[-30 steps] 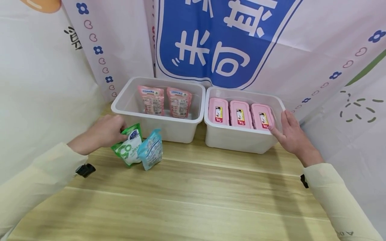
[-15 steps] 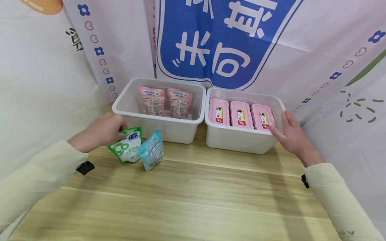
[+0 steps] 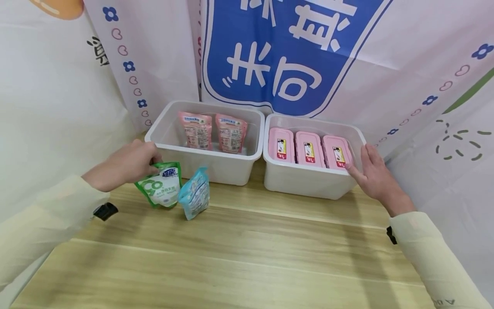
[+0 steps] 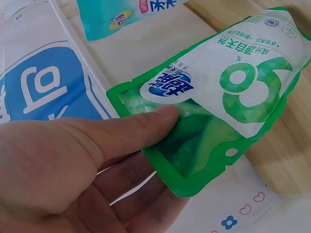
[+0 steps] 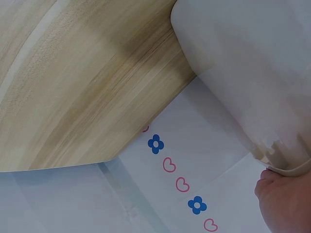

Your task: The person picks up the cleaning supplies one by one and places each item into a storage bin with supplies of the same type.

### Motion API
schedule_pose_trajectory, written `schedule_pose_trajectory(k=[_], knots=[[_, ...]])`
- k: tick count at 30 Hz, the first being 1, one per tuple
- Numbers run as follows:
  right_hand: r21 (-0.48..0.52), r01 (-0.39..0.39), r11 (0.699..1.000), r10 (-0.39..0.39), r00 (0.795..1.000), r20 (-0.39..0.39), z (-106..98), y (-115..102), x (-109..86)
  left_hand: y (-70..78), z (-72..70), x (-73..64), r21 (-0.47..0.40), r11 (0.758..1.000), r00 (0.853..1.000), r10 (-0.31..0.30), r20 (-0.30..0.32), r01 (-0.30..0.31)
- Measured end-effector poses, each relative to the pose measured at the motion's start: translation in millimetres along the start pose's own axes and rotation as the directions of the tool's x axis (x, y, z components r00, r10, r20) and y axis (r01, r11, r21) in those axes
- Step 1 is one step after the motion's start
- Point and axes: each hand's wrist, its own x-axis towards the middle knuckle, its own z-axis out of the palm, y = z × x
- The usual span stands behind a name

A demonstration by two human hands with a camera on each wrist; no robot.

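Fingers on the left hand (image 3: 129, 165) are pinching the top of a glossy green-and-white plastic pouch (image 3: 162, 189), thumb flat on the printed side. It's held at the left end of a pale, wood-grain worktop (image 3: 247, 253), in front of the bin there; can't tell if the bottom edge touches the wood. Just beside it stands a light-blue plastic pouch (image 3: 196, 195), leaning a bit.

Right hand (image 3: 372, 176) isn't clenched at all: fingers pretty much straight along the outer end of the right-hand white plastic bin (image 3: 305, 181), thumb on the front rim. That one has three pink lidded boxes (image 3: 310, 149) in a row. Left-hand white plastic bin (image 3: 221, 169) has two pink plastic pouches (image 3: 231, 134) standing in it.

As for the room, both bins sit at the back of the worktop, right by white printed sheets (image 3: 162, 47) hanging on all three sides, with blue flowers and pink hearts down the borders. Middle one's got a big blue panel (image 3: 254, 73) with white characters, showing sideways. Soft shadows under both arms, pale cream sleeves (image 3: 420, 249).
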Motion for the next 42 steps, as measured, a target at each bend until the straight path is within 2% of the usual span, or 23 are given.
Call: schedule_pose_trajectory(k=[11,26,31,35,42], knots=[[0.000,0.002,1.000,-0.002,1.000,-0.005,1.9,1.9,0.2,3.0,-17.2,-3.0,0.025,0.999,0.999,0.035,-0.033,-0.034],[-0.010,0.029,1.000,-0.029,0.999,-0.026,1.8,1.9,-1.4,9.1,-41.7,-6.4,0.060,0.998,0.998,0.015,-0.053,-0.012],[-0.008,0.018,1.000,-0.018,1.000,-0.022,1.9,2.8,-2.3,11.1,-47.2,-6.1,0.062,0.998,0.998,0.004,-0.058,-0.001],[-0.007,0.012,1.000,-0.012,1.000,-0.016,2.0,3.1,-1.9,11.1,-51.8,-7.6,0.076,0.997,0.997,0.019,-0.070,-0.014],[-0.008,0.010,1.000,-0.010,1.000,-0.005,1.0,0.9,-1.4,12.7,-61.9,-10.2,0.080,0.997,0.997,-0.005,-0.071,0.010]])
